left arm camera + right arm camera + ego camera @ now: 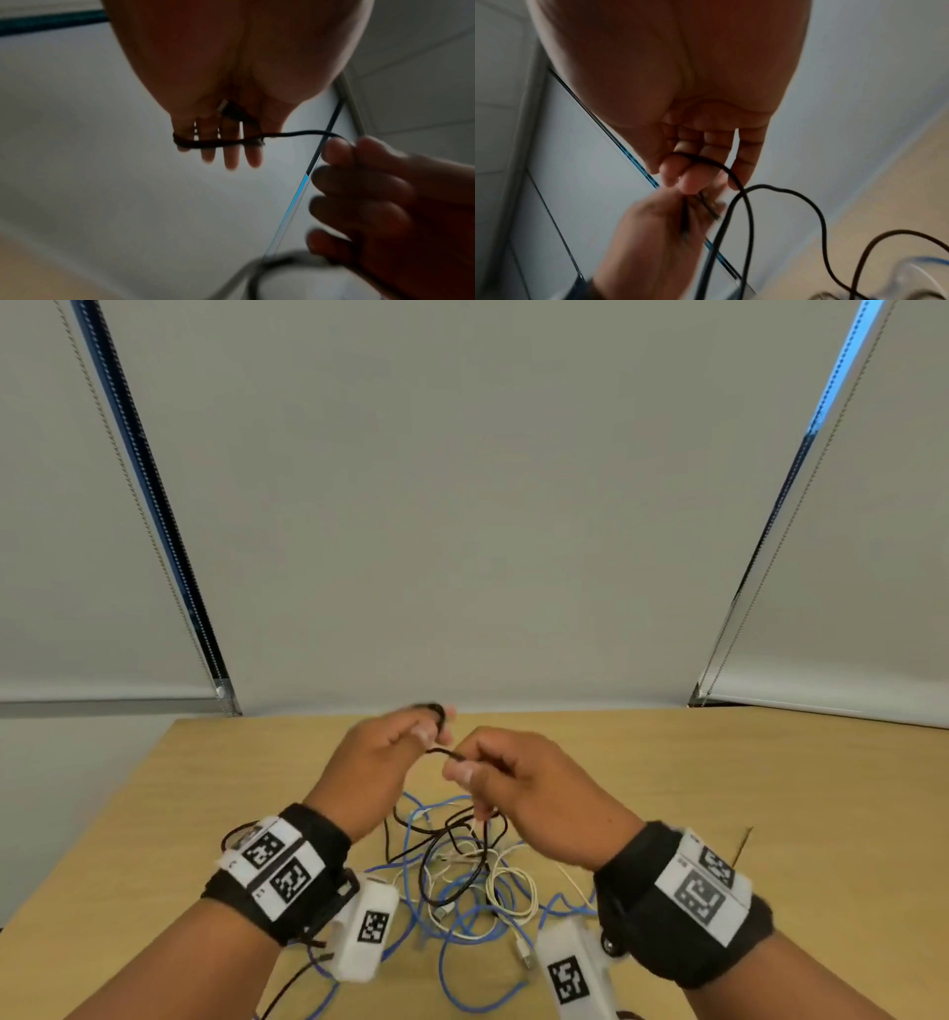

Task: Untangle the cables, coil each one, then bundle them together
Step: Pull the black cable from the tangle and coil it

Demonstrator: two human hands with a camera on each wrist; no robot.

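Observation:
Both hands are raised above a tangle of cables (462, 880) on the wooden table (205, 788). A thin black cable (441, 751) runs between them. My left hand (421, 731) keeps its fingers (228, 158) fairly straight, with the black cable (295, 133) wound in loops around them and its plug (226, 109) tucked against the palm. My right hand (472, 770) pinches the same cable (765, 185) between thumb and fingertips (693, 178), close to the left hand (670, 219). The rest of the black cable hangs down into the tangle.
Blue cable (462, 924) and white cable (513, 875) lie knotted together under my wrists. A white USB plug (524, 950) lies near the table's front edge. Window blinds (462, 505) hang behind the table's far edge.

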